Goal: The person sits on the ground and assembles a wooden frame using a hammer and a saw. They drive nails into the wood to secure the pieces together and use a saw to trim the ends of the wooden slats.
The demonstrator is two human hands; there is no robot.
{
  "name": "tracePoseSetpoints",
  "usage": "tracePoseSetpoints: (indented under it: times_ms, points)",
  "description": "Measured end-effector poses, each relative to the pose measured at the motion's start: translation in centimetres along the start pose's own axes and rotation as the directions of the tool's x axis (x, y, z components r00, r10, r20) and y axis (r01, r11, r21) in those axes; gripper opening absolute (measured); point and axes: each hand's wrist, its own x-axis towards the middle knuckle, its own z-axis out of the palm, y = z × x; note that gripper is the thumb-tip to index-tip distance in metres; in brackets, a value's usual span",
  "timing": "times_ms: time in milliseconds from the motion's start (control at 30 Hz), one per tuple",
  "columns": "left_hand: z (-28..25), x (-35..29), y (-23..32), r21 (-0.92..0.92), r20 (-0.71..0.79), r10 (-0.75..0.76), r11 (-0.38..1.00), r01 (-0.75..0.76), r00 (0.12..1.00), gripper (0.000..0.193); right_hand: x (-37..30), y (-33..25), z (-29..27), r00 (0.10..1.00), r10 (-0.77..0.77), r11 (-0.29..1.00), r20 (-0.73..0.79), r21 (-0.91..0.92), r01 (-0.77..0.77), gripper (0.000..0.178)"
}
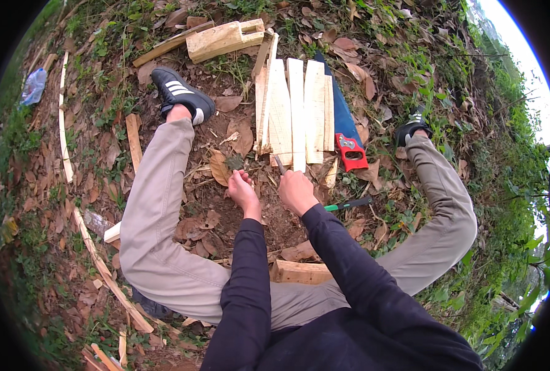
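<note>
My left hand (pixel 244 191) is closed, its fingers curled and turned upward. Just past its fingertips shows a small dark, spiky bunch (pixel 234 162), too small to name; I cannot tell whether the fingers hold it. Closed as well, my right hand (pixel 298 191) has a thin dark stick-like piece (pixel 279 164) sticking out from its fingers toward the boards. Right in front of it, several pale wooden boards (pixel 296 105) lie side by side. A handsaw (pixel 351 153) with a red handle and blue blade rests along their right side. Near my right wrist lies a green-handled tool (pixel 349 204) with a dark end.
A notched wooden block (pixel 222 41) lies beyond my left shoe (pixel 182 94). Another wood block (pixel 299 272) sits between my thighs. Long thin strips (pixel 105 269) lie to the left, with a clear plastic bottle (pixel 34 86) farther off. Dry leaves and plants cover the soil.
</note>
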Motion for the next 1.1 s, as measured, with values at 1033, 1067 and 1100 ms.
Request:
tracePoseSetpoints:
  times_ms: [1033, 1067, 1100]
  points:
    - [-0.5, -0.7, 0.2, 0.213, 0.250, 0.258, 0.926, -0.313, 0.933, 0.023, 2.3, 4.0, -2.6, 0.968, -0.073, 0.968, 0.238, 0.252, 0.011, 0.043]
    - [-1.0, -0.6, 0.1, 0.411, 0.339, 0.352, 0.779, -0.474, 0.872, 0.022, 2.5, 3.3, -3.2, 0.956, -0.054, 0.967, 0.290, 0.254, -0.022, 0.042]
    - [0.5, -2.5, 0.5, 0.451, 0.441, 0.346, 0.713, -0.537, 0.828, 0.022, 2.4, 5.0, -2.7, 0.972, -0.058, 0.974, 0.227, 0.228, 0.005, 0.042]
